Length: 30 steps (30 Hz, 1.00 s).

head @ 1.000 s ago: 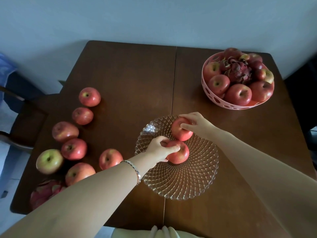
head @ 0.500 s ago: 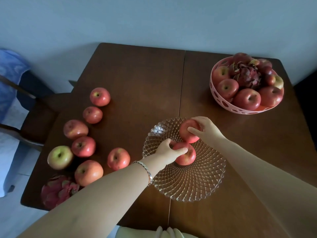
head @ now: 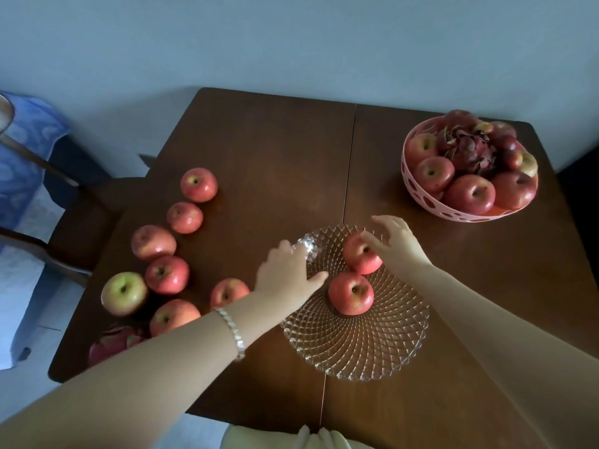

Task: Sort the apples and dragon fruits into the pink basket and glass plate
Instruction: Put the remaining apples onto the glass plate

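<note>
Two red apples lie on the glass plate (head: 356,348): a near apple (head: 350,293) and a far apple (head: 358,254). My left hand (head: 287,275) hovers open over the plate's left rim, its fingers off the near apple. My right hand (head: 397,243) is open, fingertips just touching the far apple's top. The pink basket (head: 421,192) at the far right holds several apples and a dark dragon fruit (head: 470,150). Several loose apples (head: 167,273) lie at the table's left. A dragon fruit (head: 111,343) lies at the near left corner.
The brown table (head: 275,163) has a seam down its middle. A dark chair (head: 81,222) and a blue cloth (head: 26,150) stand left of the table. A wall runs behind the far edge.
Both hands have let go of the two apples on the plate. My left hand has drawn back to the left, and my right hand has opened and lifted.
</note>
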{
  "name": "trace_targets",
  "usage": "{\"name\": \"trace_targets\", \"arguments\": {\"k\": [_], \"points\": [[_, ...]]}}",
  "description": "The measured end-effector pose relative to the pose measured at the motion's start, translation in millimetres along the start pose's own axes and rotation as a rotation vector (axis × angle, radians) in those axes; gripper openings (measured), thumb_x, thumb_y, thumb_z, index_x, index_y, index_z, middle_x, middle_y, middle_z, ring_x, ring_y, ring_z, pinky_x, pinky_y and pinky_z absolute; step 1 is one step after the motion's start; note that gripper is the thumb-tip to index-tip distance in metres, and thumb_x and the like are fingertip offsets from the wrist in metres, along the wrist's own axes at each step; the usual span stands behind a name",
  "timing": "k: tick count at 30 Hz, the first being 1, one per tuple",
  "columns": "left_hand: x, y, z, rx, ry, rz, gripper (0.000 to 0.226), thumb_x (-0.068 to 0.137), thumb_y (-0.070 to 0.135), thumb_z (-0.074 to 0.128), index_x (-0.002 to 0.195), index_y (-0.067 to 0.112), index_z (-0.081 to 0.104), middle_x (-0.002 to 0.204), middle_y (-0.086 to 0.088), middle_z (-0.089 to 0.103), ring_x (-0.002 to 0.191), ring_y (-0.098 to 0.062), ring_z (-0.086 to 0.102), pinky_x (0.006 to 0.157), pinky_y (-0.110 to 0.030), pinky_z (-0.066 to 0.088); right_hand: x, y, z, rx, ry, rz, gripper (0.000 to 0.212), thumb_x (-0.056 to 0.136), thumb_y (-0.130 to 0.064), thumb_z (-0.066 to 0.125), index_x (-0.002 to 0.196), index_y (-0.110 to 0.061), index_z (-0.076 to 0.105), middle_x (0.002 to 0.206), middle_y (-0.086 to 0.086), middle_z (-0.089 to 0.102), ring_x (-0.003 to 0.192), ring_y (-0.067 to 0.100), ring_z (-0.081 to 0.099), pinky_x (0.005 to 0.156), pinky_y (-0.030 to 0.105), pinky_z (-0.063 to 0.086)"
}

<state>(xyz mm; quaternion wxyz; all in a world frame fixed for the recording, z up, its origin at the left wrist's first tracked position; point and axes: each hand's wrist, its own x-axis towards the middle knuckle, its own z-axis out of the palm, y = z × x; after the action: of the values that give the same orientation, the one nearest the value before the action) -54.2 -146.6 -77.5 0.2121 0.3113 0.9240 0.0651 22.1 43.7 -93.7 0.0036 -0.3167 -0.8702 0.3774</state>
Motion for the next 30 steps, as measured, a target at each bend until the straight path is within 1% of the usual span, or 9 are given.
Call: {"name": "trace_targets", "arguments": {"k": [3, 6, 12, 15, 17, 20, 23, 26, 30], "points": [[2, -42, -6, 0.311, -0.189, -0.230, 0.088, 0.078, 0.054, 0.065, 0.143, 0.014, 0.022, 0.147, -0.015, 0.019, 0.132, -0.038, 0.028, 0.104, -0.047, 0.036, -6, -15, -5, 0.008, 0.035, -0.058, 0.040, 0.090, -0.028, 0.056, 0.127, -0.012, 0.052, 0.138, 0.006, 0.042, 0.128, 0.018, 0.039, 0.102, 0.023, 0.031], [-1, -74, 3, 0.111, -0.397, -0.460, 0.086, 0.076, 0.042, 0.068, 0.145, 0.020, 0.022, 0.142, -0.014, 0.025, 0.130, -0.040, 0.034, 0.102, -0.045, 0.039, -15, -32, -4, -0.002, 0.020, -0.124, 0.034, 0.090, -0.022, 0.055, 0.123, -0.013, 0.056, 0.135, 0.008, 0.043, 0.130, 0.021, 0.036, 0.103, 0.023, 0.031], [-10, -72, -4, -0.305, -0.163, -0.535, 0.053, 0.072, 0.051, 0.062, 0.114, 0.023, 0.048, 0.121, -0.013, 0.048, 0.100, -0.037, 0.060, 0.091, -0.037, 0.051, -44, -48, 4, -0.065, -0.102, -0.180, 0.033, 0.091, -0.022, 0.054, 0.124, -0.020, 0.055, 0.142, 0.005, 0.037, 0.137, 0.020, 0.023, 0.112, 0.037, 0.022], [-7, -45, -28, -0.608, 0.034, -0.421, 0.056, 0.063, 0.062, 0.057, 0.106, 0.028, 0.047, 0.112, -0.007, 0.055, 0.089, -0.033, 0.063, 0.083, -0.043, 0.057, -56, -52, 8, -0.055, -0.133, -0.189, 0.038, 0.089, -0.024, 0.057, 0.127, -0.022, 0.052, 0.142, 0.002, 0.038, 0.134, 0.018, 0.029, 0.111, 0.035, 0.025], [-7, -18, -37, -0.847, 0.060, -0.316, 0.045, 0.074, 0.052, 0.064, 0.107, 0.025, 0.048, 0.106, 0.000, 0.054, 0.089, -0.026, 0.059, 0.076, -0.042, 0.060, -64, -57, 11, 0.005, -0.179, -0.194, 0.054, 0.084, -0.028, 0.064, 0.133, -0.025, 0.043, 0.140, 0.000, 0.039, 0.126, 0.014, 0.040, 0.108, 0.033, 0.035], [-14, 28, -37, -1.036, -0.091, -0.272, 0.037, 0.084, 0.042, 0.062, 0.110, 0.021, 0.047, 0.097, 0.005, 0.052, 0.092, -0.022, 0.059, 0.076, -0.040, 0.059, -75, -57, 16, 0.121, -0.191, -0.199, 0.082, 0.073, -0.030, 0.076, 0.140, -0.026, 0.028, 0.136, -0.003, 0.040, 0.117, 0.009, 0.045, 0.100, 0.023, 0.040], [-18, 52, -23, -1.107, -0.284, -0.255, 0.043, 0.092, 0.046, 0.049, 0.122, 0.016, 0.042, 0.111, -0.004, 0.054, 0.101, -0.028, 0.062, 0.072, -0.039, 0.060, -79, -44, 10, 0.174, -0.092, -0.108, 0.070, 0.070, -0.024, 0.077, 0.130, -0.026, 0.041, 0.126, 0.000, 0.046, 0.105, 0.013, 0.051, 0.084, 0.019, 0.047], [-14, 55, -11, -0.898, -0.242, -0.111, 0.040, 0.096, 0.050, 0.034, 0.119, 0.020, 0.044, 0.110, -0.004, 0.059, 0.096, -0.026, 0.066, 0.080, -0.041, 0.058, -79, -15, -4, 0.227, -0.006, 0.124, 0.064, 0.067, -0.030, 0.081, 0.119, -0.024, 0.045, 0.114, 0.002, 0.053, 0.097, 0.017, 0.056, 0.080, 0.028, 0.051], [9, 54, 5, -0.466, 0.008, 0.072, 0.041, 0.093, 0.034, 0.052, 0.132, 0.023, 0.042, 0.131, -0.006, 0.047, 0.109, -0.022, 0.057, 0.087, -0.032, 0.048, -75, 25, -27, 0.294, -0.054, 0.373, 0.061, 0.068, -0.023, 0.081, 0.119, -0.019, 0.049, 0.112, 0.005, 0.056, 0.098, 0.022, 0.058, 0.079, 0.035, 0.056]]}}
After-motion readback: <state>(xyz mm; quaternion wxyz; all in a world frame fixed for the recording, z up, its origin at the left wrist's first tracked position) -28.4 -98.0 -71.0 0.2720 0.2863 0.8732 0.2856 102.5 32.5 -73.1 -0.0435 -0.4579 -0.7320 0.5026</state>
